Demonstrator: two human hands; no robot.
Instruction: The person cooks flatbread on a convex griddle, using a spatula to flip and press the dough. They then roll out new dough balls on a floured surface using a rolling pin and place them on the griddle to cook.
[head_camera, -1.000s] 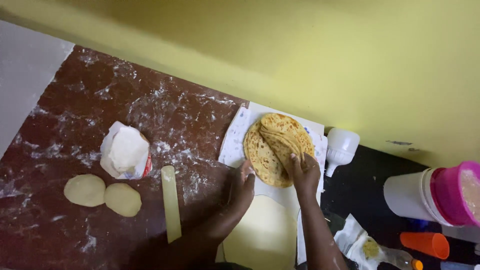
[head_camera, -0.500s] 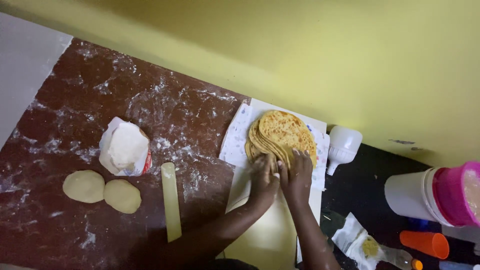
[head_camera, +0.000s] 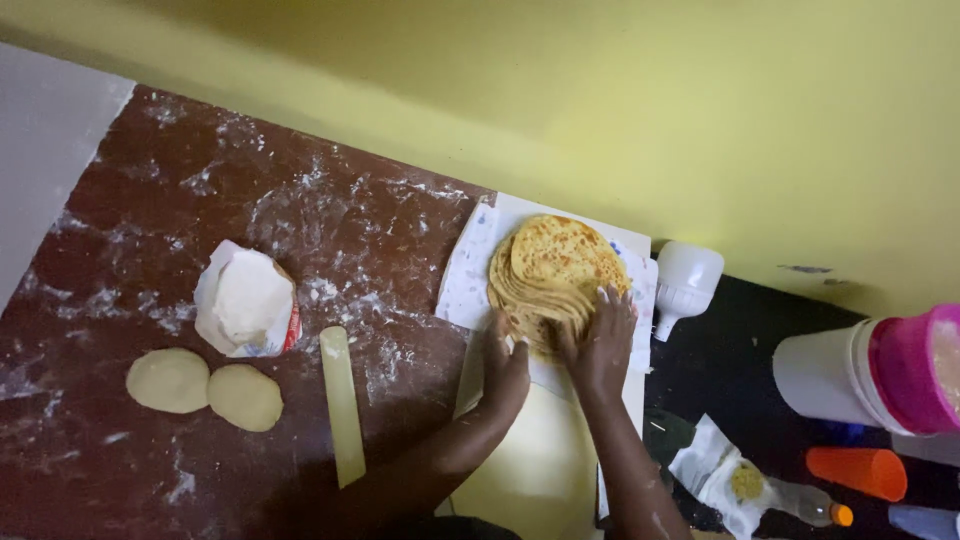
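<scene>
The stack of cooked flatbreads (head_camera: 555, 275) sits on white paper (head_camera: 470, 280) by the yellow wall. Both hands are at its near edge. The left hand (head_camera: 505, 365) is flat with fingers together, touching the side of the stack. The right hand (head_camera: 600, 340) is spread on top. It looks like the stack is being tidied. A gentle, even push would square it. Left of the stack lie a rolling stick (head_camera: 342, 405) and two dough balls (head_camera: 205, 388) on the counter (head_camera: 150, 230).

- I see my left hand (head_camera: 505, 365) bare, no ring or glove; forearm uncovered, no sleeve in view
- my right hand (head_camera: 600, 345) likewise bare; white flour dusts its fingertips (head_camera: 604, 296) and forearm
</scene>
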